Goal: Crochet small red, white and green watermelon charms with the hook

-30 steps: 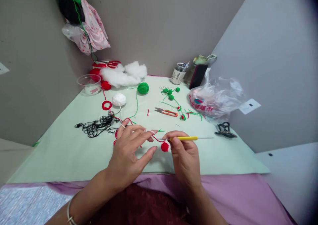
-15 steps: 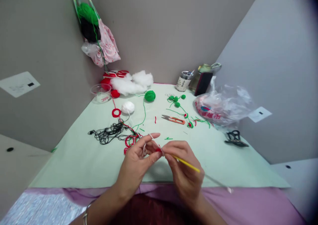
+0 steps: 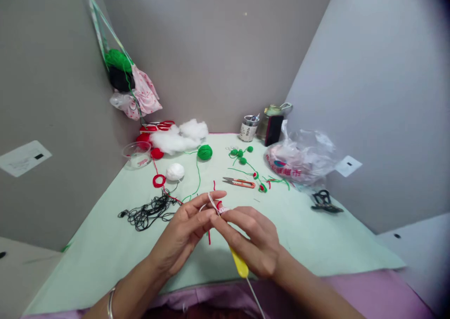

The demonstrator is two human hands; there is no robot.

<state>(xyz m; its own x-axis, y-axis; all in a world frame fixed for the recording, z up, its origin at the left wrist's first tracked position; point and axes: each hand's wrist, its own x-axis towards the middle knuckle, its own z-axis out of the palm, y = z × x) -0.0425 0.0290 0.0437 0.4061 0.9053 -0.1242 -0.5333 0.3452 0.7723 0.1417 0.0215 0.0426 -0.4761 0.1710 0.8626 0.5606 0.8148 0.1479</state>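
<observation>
My left hand (image 3: pixel 188 230) pinches a small red-and-white crochet piece (image 3: pixel 222 209) between thumb and fingers. White yarn (image 3: pixel 212 201) loops over its raised index finger. In my right hand (image 3: pixel 251 237) is a crochet hook (image 3: pixel 240 262) with a yellow handle; a thin metal shaft sticks out of its lower end. The hook's tip is hidden by the fingers at the piece, where both hands meet. A short red strand hangs below them. Beyond the left hand lie a white yarn ball (image 3: pixel 175 171) and a tangle of black cord (image 3: pixel 146 213).
A green yarn ball (image 3: pixel 204 152), white stuffing (image 3: pixel 179 138) and a clear tub (image 3: pixel 137 155) stand at the back left. Orange thread snips (image 3: pixel 239 183) lie mid-table near green crocheted pieces (image 3: pixel 242 157). Rightward are a plastic bag (image 3: pixel 298 157), a phone (image 3: pixel 274 130) and a black claw clip (image 3: pixel 326 201).
The view has tilted upward, so the table sits lower. My right hand has turned, swinging the hook's handle from pointing right to pointing down toward me. Both hands keep their holds.
</observation>
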